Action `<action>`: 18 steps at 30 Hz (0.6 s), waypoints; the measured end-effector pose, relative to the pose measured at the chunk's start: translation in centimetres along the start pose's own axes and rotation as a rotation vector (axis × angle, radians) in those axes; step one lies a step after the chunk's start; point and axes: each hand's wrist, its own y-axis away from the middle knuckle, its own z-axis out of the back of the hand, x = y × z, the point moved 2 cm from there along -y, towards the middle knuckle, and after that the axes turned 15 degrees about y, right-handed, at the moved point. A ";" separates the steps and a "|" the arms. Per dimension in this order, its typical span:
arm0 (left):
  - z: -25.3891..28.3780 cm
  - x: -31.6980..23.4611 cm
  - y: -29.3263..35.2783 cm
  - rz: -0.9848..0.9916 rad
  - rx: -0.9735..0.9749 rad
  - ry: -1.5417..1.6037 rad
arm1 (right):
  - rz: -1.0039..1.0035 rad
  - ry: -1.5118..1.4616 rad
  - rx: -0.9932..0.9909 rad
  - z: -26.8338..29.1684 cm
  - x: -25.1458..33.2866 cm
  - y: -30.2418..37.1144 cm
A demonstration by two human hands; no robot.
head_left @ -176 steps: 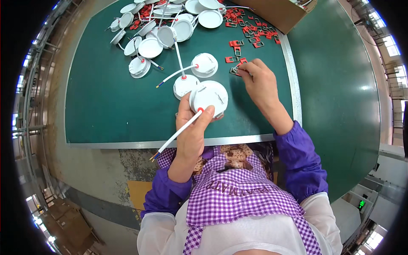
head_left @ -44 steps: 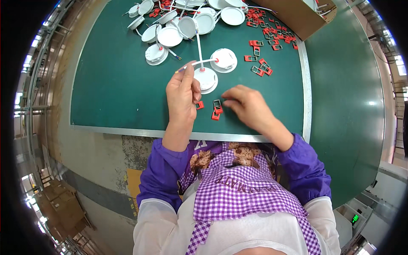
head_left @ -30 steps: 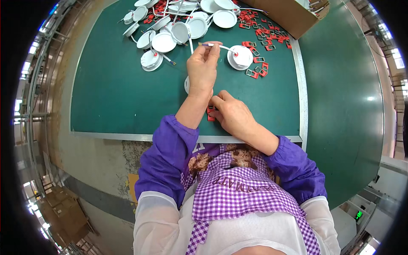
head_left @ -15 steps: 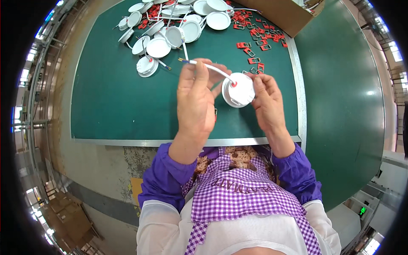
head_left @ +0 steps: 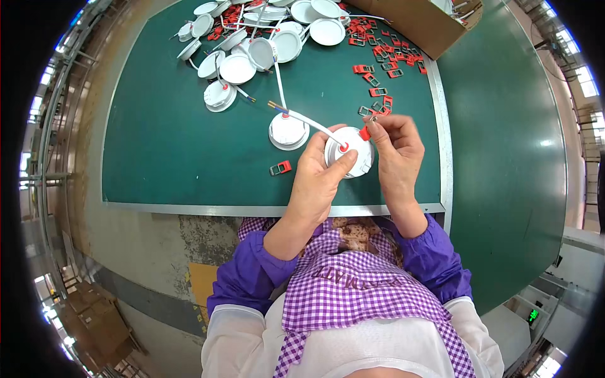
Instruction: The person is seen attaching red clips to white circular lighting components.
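Note:
Above the near part of the green table, my left hand (head_left: 320,173) is closed round a round white downlight (head_left: 360,162), its thumb pressed on the back. A white cable (head_left: 312,123) with bare-ended coloured wires runs from the red grommet on it. Between the thumb and fingers of my right hand (head_left: 399,148) is a small red spring clip (head_left: 365,133) with a metal part, held against the downlight's right rim. Left of my hands, another white downlight (head_left: 288,131) lies back up on the table, and a loose red clip (head_left: 280,167) lies nearer to me.
Several white downlights (head_left: 238,68) with cables are heaped at the far left of the green table (head_left: 170,151). Red clips (head_left: 378,92) lie scattered at the far right, beside a cardboard box (head_left: 419,28). A metal strip (head_left: 446,126) edges the table's right side.
My left hand has gone from the cable to gripping the downlight, which is now nearer to me. My right hand has let go of its rim and now holds a red clip against it.

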 end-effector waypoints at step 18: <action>0.1 -0.2 1.1 -0.235 0.009 -0.214 | 0.288 0.526 0.166 2.0 2.5 0.5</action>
